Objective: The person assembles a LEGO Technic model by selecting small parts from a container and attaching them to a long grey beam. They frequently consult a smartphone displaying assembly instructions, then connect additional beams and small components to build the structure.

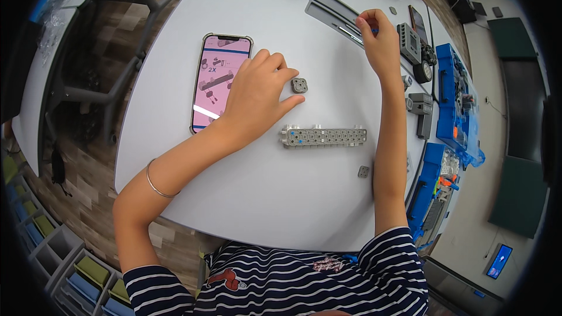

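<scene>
while both hands are out over the white table (246, 199), this is how the scene reads, with places told from the long grey beam.
landmark: a long grey beam (324, 136) with rows of holes and a blue pin lies flat mid-table.
left hand: the left hand (257, 90) rests palm down just above and left of the beam, fingers loosely curled, holding nothing; its thumb tip is beside a small grey square block (299, 85).
right hand: the right hand (379, 41) is well above and right of the beam, fingertips pinched together; what they grip is too small to tell.
other things: a phone (218, 82) showing pink build steps lies left of the beam; another small grey piece (363, 171) sits just below its right end.
risk: likely the resting hand could nudge the loose square block away.
</scene>
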Tool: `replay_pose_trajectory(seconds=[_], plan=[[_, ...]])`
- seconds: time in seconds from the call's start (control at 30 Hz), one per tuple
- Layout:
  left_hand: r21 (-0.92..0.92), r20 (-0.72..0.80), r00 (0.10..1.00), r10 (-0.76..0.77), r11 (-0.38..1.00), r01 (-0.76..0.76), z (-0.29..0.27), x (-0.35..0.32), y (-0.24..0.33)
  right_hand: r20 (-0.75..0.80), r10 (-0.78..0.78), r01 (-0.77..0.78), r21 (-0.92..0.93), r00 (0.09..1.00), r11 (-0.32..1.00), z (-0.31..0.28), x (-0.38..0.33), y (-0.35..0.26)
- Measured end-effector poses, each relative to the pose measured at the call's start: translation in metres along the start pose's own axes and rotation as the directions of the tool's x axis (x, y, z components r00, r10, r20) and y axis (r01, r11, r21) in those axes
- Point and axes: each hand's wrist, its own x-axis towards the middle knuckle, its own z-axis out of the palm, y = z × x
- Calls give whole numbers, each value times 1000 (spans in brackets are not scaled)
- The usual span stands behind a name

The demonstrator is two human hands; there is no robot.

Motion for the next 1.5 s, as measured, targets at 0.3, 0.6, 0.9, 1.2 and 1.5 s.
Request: replay_pose_trajectory(seconds=[0.3, 0.6, 0.9, 1.2, 1.5], plan=[[-92, -85, 996, 33, 995, -40, -1, 0, 7, 617, 101, -441, 429, 780, 788, -10, -70, -65], [-781, 265, 925, -274, 501, 372, -11, -16, 43, 503, 31, -397, 641, 864, 657, -37, -115, -72], [-861, 346, 869, -353, 250, 444, 6, -20, 40, 464, 195, -491, 691, 864, 530, -23, -132, -73], [-856, 325, 881, -344, 290, 428, 10, -21, 37, 372, 242, -440, 667, 896, 602, -15, -134, -78], [-877, 247, 898, -363, 311, 367, 14, -20, 37, 434, 221, -478, 681, 874, 555, -14, -130, -76]])
